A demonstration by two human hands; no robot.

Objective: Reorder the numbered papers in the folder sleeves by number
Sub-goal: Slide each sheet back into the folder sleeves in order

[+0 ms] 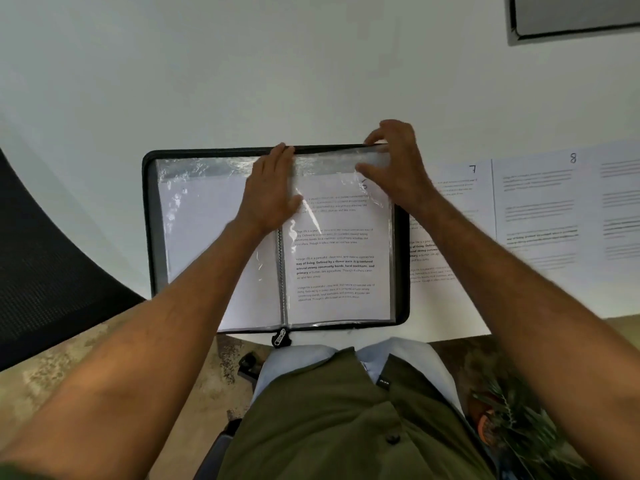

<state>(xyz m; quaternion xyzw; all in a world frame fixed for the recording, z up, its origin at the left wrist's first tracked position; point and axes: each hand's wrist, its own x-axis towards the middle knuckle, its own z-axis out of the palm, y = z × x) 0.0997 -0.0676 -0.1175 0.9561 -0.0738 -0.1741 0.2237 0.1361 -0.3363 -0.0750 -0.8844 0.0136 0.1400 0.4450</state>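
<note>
A black zip folder (148,216) lies open on the white table, with clear plastic sleeves on both sides. The right sleeve (337,258) holds a printed paper; its number is mostly hidden by my right hand. The left sleeve (197,220) shows a blank white sheet. My left hand (272,188) lies flat with straight fingers over the spine near the folder's top. My right hand (394,164) pinches the top right corner of the right sleeve. Loose papers numbered 7 (453,206) and 8 (536,209) lie on the table to the right of the folder.
Another printed sheet (620,209) lies at the far right. A dark mesh chair (45,265) stands at the left. A grey framed panel (571,15) sits at the top right. The table's front edge runs just below the folder, above my lap.
</note>
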